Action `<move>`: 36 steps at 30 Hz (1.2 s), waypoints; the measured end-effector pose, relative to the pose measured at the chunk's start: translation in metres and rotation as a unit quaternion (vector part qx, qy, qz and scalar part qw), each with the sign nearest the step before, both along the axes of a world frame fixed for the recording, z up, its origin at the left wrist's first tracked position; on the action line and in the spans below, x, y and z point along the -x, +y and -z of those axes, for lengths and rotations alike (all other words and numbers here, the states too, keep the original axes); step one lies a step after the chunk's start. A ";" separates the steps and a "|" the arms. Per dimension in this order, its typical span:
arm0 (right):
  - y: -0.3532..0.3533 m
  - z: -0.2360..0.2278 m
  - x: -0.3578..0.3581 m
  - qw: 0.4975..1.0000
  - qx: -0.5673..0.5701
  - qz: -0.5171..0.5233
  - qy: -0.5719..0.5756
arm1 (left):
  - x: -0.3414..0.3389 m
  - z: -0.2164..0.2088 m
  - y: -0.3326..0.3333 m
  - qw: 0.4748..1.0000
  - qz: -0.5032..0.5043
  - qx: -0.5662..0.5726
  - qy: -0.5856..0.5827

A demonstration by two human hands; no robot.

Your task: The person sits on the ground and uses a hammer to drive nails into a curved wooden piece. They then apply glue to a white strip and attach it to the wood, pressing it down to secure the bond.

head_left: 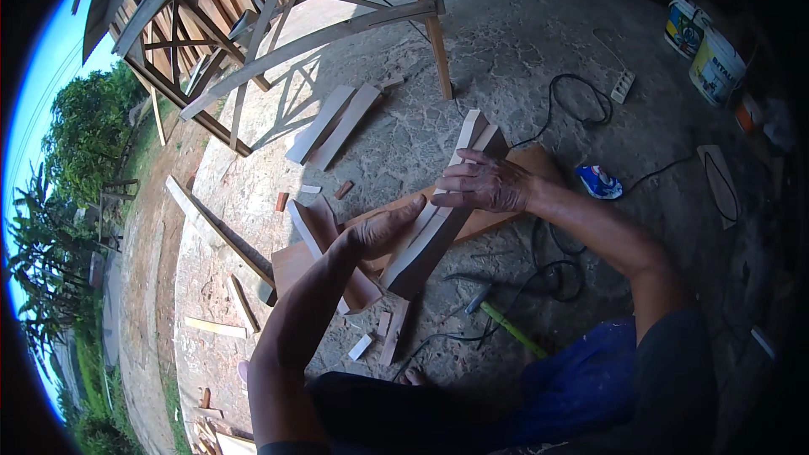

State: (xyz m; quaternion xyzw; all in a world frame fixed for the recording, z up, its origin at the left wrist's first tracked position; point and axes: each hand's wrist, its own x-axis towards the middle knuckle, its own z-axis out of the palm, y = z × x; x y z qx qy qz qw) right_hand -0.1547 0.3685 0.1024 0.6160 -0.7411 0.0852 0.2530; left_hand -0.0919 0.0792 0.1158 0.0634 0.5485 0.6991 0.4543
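Note:
Two shaped wooden boards (430, 240) stand side by side on edge in front of me, their pale edges facing up. My right hand (489, 185) lies over their top edges, fingers wrapped across them. From the left, my left hand (383, 229) grips the boards with the thumb against the near side; its other fingers are mostly hidden. Beneath them a reddish-brown plank (497, 221) lies slantwise on the floor. A curved wooden piece (315, 240) rests across that plank, left of my left hand.
A hammer (514, 329) with a green handle and a black cord (560, 282) lie nearby. Farther off are two boards (341, 126), a wooden trestle frame (337, 29), a white power strip (622, 87), a blue packet (599, 182) and paint buckets (716, 67). A long batten (219, 236) lies left.

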 end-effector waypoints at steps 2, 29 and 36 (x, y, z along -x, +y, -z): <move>0.018 -0.004 0.004 0.999 0.021 0.023 0.039 | 0.014 0.010 0.041 0.997 0.012 -0.074 -0.022; 0.090 -0.033 0.003 0.709 0.395 0.226 -0.538 | 0.024 0.050 0.131 0.817 -0.524 -0.212 0.115; 0.094 -0.023 0.021 0.656 0.457 0.178 -0.574 | 0.018 0.064 0.112 0.817 -0.529 -0.211 0.088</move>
